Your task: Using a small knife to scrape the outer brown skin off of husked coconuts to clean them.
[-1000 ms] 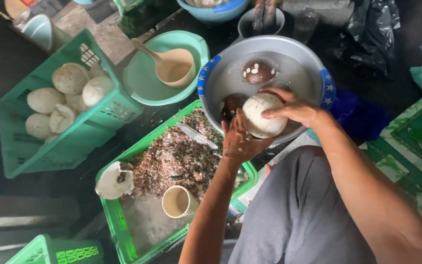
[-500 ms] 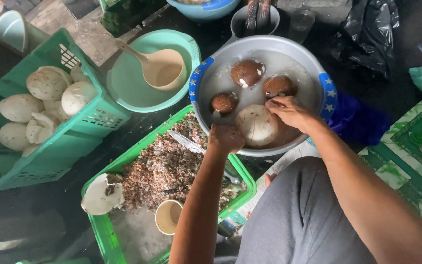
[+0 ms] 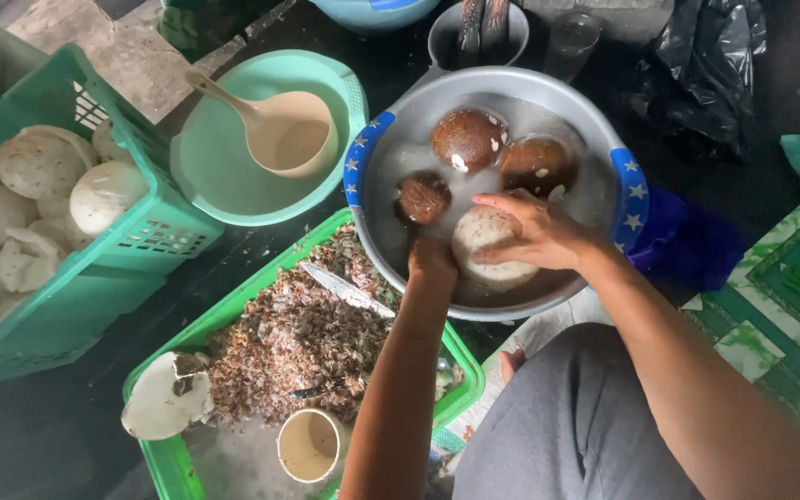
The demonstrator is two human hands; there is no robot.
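Three brown coconuts (image 3: pixel 468 139), one peeled coconut (image 3: pixel 493 248), perhaps eight basket coconuts (image 3: pixel 39 167)

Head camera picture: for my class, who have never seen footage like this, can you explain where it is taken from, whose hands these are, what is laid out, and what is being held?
The camera sits on a person's head and looks down, so both arms reaching in from below are that person's own. There is no machine here, only bare hands.

The right hand rests on a pale peeled coconut in a metal basin of water. The left hand dips into the same basin at its near edge; what it grips is hidden. Three brown coconuts float farther back.

Left of the basin is a teal bowl with a scoop. A green crate holds more peeled coconuts. A nearer green tray holds brown shavings, a knife and a small cup.
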